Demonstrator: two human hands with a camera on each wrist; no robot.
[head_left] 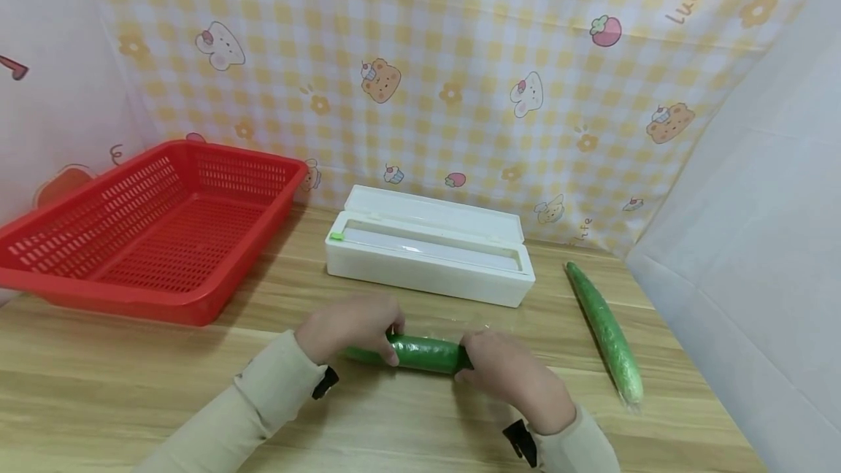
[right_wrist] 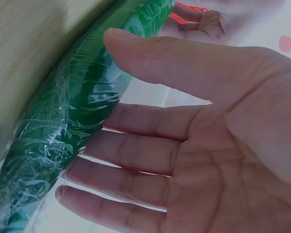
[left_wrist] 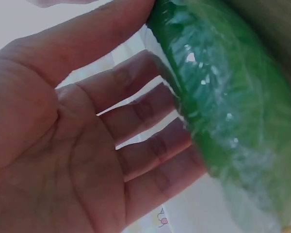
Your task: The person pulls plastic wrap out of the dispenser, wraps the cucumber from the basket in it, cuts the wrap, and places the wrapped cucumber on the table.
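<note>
A green cucumber [head_left: 425, 354] wrapped in clear cling film lies crosswise on the table in front of me. My left hand [head_left: 355, 328] holds it toward its left end, thumb on the near side and fingers on the far side. Toward the other end, my right hand [head_left: 502, 369] grips it in the same way. Seen from the left wrist, the film is wrinkled over the cucumber [left_wrist: 228, 97] and bunches past its end. In the right wrist view the thumb lies on the wrapped cucumber [right_wrist: 82, 92], with the fingers against its far side.
Behind the hands stands a white cling film box [head_left: 427, 279], its lid raised and a roll inside. A second wrapped cucumber [head_left: 607, 334] lies at the right. The red plastic basket [head_left: 217, 298] sits at the left. A patterned cloth [head_left: 453, 57] hangs behind the wooden table [head_left: 105, 385].
</note>
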